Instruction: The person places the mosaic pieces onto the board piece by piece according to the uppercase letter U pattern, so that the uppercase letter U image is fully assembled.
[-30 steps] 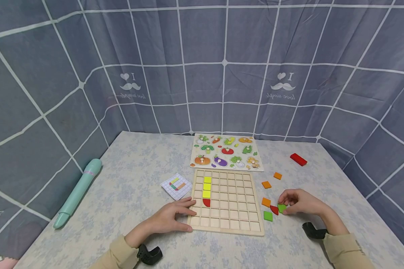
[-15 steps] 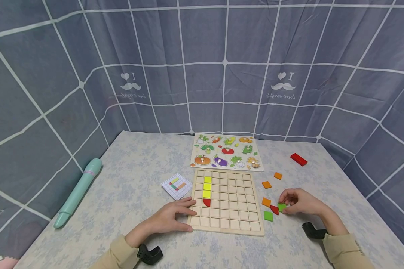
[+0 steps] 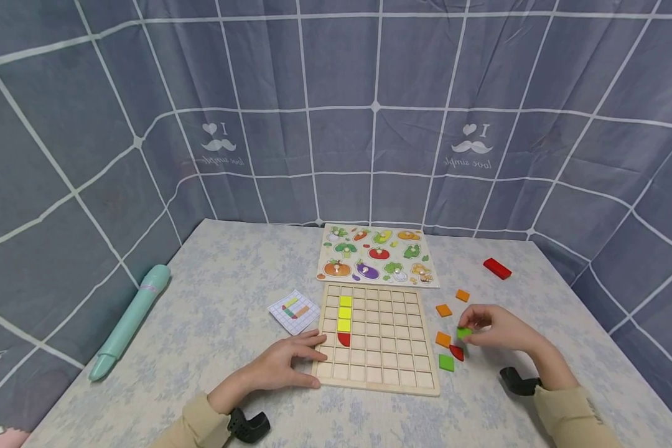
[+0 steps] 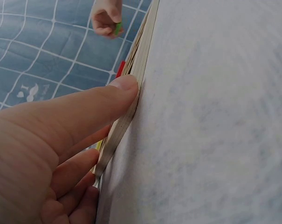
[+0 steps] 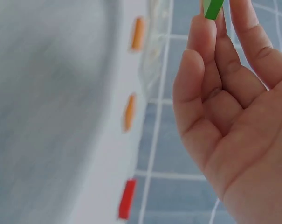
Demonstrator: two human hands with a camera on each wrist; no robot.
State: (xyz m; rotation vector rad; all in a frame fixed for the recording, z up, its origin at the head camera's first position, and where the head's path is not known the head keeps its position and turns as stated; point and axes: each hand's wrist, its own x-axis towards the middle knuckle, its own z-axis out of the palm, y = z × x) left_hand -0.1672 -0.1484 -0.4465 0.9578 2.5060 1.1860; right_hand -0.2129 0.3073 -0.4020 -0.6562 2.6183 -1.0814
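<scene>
My right hand point(image 3: 504, 328) pinches a green square tile point(image 3: 463, 333) just above the table, right of the wooden grid board point(image 3: 389, 345). In the right wrist view the green tile point(image 5: 213, 8) shows at the top, between the fingertips. A red quarter-round tile point(image 3: 457, 353) and another green tile point(image 3: 446, 363) lie below that hand. On the board's left side, my left hand point(image 3: 280, 362) rests its fingers and thumb along the edge. Several yellow tiles point(image 3: 344, 314) form a column in the grid, and a red quarter-round tile point(image 3: 344, 339) sits beneath them.
Several orange tiles point(image 3: 443, 310) lie right of the board, with a red block point(image 3: 497, 268) farther back. A pattern card point(image 3: 294, 312) is on the left. A vegetable puzzle board point(image 3: 378, 239) adjoins the grid's far side. A teal tube-like object point(image 3: 129, 323) lies far left.
My right hand has lifted the green tile off its spot beside the red piece and moved slightly away from me and leftward. My left hand has stayed at the board's edge.
</scene>
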